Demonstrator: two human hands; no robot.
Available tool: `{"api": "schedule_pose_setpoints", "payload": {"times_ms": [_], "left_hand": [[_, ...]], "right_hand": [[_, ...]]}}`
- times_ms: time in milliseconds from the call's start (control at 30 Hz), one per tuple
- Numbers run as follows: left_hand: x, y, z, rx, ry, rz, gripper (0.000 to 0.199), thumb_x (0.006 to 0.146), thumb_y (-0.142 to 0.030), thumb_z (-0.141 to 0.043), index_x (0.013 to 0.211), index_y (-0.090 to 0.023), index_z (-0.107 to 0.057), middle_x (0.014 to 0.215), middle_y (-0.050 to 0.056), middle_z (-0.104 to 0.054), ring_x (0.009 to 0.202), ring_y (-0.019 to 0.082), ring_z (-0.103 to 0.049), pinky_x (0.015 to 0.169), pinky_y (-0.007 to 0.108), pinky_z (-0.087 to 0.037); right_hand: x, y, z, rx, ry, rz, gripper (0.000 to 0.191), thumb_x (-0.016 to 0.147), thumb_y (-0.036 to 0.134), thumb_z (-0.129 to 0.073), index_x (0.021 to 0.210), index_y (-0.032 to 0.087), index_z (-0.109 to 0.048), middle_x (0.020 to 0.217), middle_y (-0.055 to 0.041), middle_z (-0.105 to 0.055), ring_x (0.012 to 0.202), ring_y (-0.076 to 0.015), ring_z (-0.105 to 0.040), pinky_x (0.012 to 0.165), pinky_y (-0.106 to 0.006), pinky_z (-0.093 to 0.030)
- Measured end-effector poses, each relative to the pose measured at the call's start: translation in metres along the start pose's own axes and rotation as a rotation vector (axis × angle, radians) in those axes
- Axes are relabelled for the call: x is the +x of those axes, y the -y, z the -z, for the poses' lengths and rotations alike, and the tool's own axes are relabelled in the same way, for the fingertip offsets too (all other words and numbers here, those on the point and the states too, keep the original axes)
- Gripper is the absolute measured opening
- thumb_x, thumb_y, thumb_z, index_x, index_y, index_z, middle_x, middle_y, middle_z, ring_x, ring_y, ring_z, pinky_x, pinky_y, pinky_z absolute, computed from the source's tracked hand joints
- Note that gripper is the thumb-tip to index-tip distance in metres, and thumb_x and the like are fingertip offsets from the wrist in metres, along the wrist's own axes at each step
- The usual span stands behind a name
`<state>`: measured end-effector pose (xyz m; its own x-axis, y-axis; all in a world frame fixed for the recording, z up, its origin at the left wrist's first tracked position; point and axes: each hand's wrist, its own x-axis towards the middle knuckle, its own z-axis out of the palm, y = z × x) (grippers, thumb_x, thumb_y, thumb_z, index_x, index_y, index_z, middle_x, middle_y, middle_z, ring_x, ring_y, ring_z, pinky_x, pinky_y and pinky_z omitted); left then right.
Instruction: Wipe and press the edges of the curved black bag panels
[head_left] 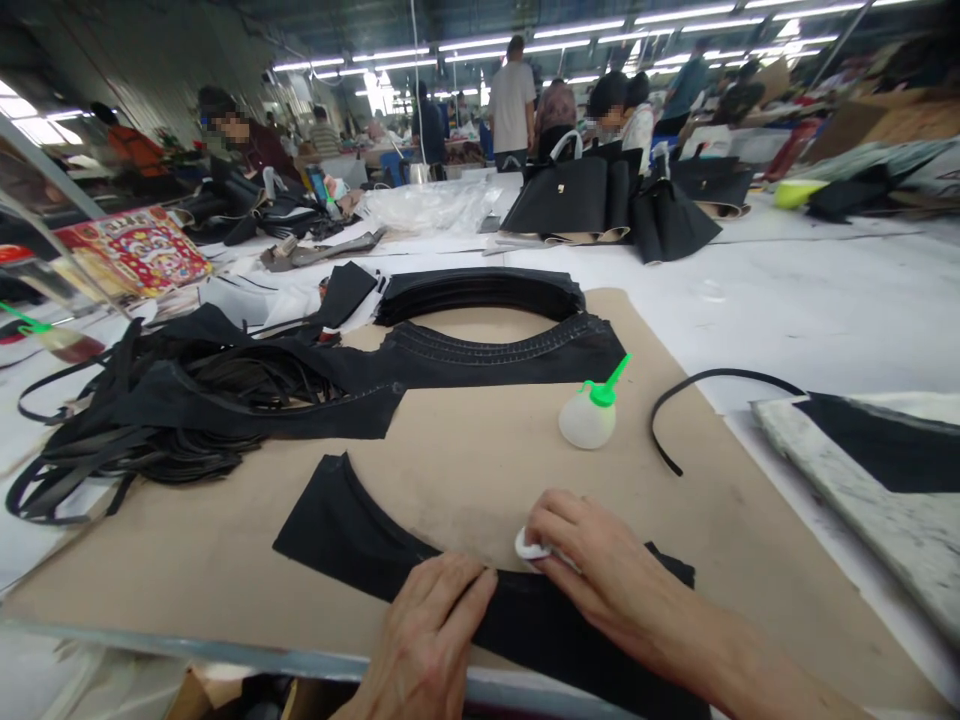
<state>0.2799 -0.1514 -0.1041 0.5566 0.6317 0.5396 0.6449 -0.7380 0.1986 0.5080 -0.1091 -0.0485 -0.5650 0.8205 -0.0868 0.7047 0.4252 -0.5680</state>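
Note:
A black curved leather-like panel lies at the near edge of the brown board, its concave edge facing away from me. My left hand bends over the middle of that edge, fingers close together and pressed on it. To the right, my right hand pinches a small white rounded piece against the same edge; its exact kind is unclear. My right forearm covers part of the panel's right end. Beyond the right hand stands a squat clear squeeze bottle with a green nozzle.
Stitched black panels and a stack of curved panels lie farther back on the brown board. Black strips heap at left. One loose strip and a marbled slab sit right. Black bags and people are beyond.

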Motion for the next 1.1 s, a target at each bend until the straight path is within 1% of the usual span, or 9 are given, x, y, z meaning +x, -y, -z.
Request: {"api": "schedule_pose_setpoints", "payload": {"times_ms": [133, 233, 367, 467, 633, 733, 867, 1000, 1100], "left_hand": [[0.01, -0.009, -0.016, -0.055, 0.028, -0.063, 0.039, 0.083, -0.002, -0.037, 0.114, -0.006, -0.062, 0.102, 0.013, -0.067, 0.096, 0.02, -0.061, 0.083, 0.03, -0.054], [0.007, -0.01, -0.022, -0.015, 0.039, -0.096, 0.039, 0.085, -0.003, -0.038, 0.114, -0.006, -0.063, 0.103, 0.013, -0.068, 0.098, 0.021, -0.061, 0.085, 0.031, -0.053], [0.001, -0.007, -0.022, 0.037, 0.041, -0.125, 0.038, 0.085, -0.005, -0.038, 0.114, -0.007, -0.063, 0.104, 0.012, -0.069, 0.102, 0.022, -0.06, 0.085, 0.033, -0.053], [0.001, -0.007, -0.021, 0.051, 0.041, -0.131, 0.038, 0.085, -0.005, -0.039, 0.114, -0.006, -0.064, 0.102, 0.013, -0.069, 0.101, 0.022, -0.061, 0.084, 0.034, -0.053], [0.003, -0.009, -0.021, 0.036, 0.016, -0.121, 0.04, 0.084, -0.003, -0.036, 0.113, -0.006, -0.064, 0.102, 0.013, -0.069, 0.099, 0.02, -0.062, 0.083, 0.031, -0.054], [0.002, -0.009, -0.021, 0.05, -0.002, -0.111, 0.039, 0.084, -0.004, -0.037, 0.112, -0.007, -0.064, 0.1, 0.012, -0.07, 0.096, 0.021, -0.062, 0.081, 0.031, -0.055], [-0.001, -0.008, -0.023, 0.052, 0.023, -0.096, 0.038, 0.084, -0.006, -0.04, 0.113, -0.008, -0.064, 0.101, 0.013, -0.07, 0.094, 0.022, -0.062, 0.079, 0.033, -0.056], [-0.001, -0.009, -0.025, 0.024, 0.056, -0.085, 0.041, 0.082, -0.004, -0.039, 0.115, -0.005, -0.063, 0.102, 0.014, -0.069, 0.094, 0.024, -0.062, 0.08, 0.036, -0.055], [-0.001, -0.01, -0.025, 0.021, 0.057, -0.092, 0.041, 0.081, -0.003, -0.039, 0.115, -0.004, -0.062, 0.103, 0.014, -0.069, 0.094, 0.024, -0.062, 0.081, 0.036, -0.055]], "right_hand": [[0.0, 0.002, -0.018, -0.067, 0.06, 0.073, 0.018, 0.09, 0.004, -0.047, 0.086, 0.02, -0.055, 0.091, -0.0003, -0.059, 0.084, -0.017, -0.052, 0.081, -0.031, -0.038], [-0.01, -0.006, -0.027, -0.134, 0.058, 0.109, 0.023, 0.085, -0.001, -0.047, 0.09, 0.02, -0.055, 0.094, -0.001, -0.059, 0.085, -0.0185, -0.051, 0.082, -0.033, -0.038], [-0.025, -0.018, -0.019, -0.157, 0.028, 0.085, 0.028, 0.083, -0.004, -0.044, 0.091, 0.021, -0.056, 0.093, -0.0016, -0.057, 0.088, -0.0205, -0.05, 0.086, -0.036, -0.038], [-0.021, -0.015, -0.013, -0.117, 0.014, 0.048, 0.026, 0.085, -0.003, -0.044, 0.09, 0.02, -0.055, 0.094, -0.0022, -0.056, 0.089, -0.0203, -0.05, 0.086, -0.036, -0.038], [-0.002, 0.0, -0.028, -0.071, -0.002, 0.058, 0.025, 0.085, -0.003, -0.044, 0.091, 0.019, -0.057, 0.095, -0.0028, -0.058, 0.088, -0.0191, -0.051, 0.083, -0.033, -0.038], [-0.008, -0.004, -0.037, -0.122, 0.017, 0.091, 0.024, 0.085, -0.001, -0.045, 0.088, 0.02, -0.057, 0.091, -0.0012, -0.058, 0.084, -0.019, -0.051, 0.083, -0.035, -0.037], [-0.02, -0.012, -0.028, -0.184, -0.028, 0.131, 0.023, 0.084, 0.001, -0.046, 0.089, 0.021, -0.056, 0.089, -0.0002, -0.057, 0.082, -0.0187, -0.05, 0.091, -0.039, -0.031], [-0.01, -0.005, -0.021, -0.164, 0.003, 0.088, 0.022, 0.085, 0.002, -0.047, 0.085, 0.022, -0.056, 0.09, -0.0005, -0.058, 0.081, -0.019, -0.049, 0.081, -0.034, -0.033], [-0.006, -0.001, -0.024, -0.174, 0.038, 0.107, 0.024, 0.084, 0.0, -0.045, 0.085, 0.021, -0.057, 0.089, -0.0007, -0.059, 0.08, -0.0185, -0.05, 0.08, -0.034, -0.033]]}}
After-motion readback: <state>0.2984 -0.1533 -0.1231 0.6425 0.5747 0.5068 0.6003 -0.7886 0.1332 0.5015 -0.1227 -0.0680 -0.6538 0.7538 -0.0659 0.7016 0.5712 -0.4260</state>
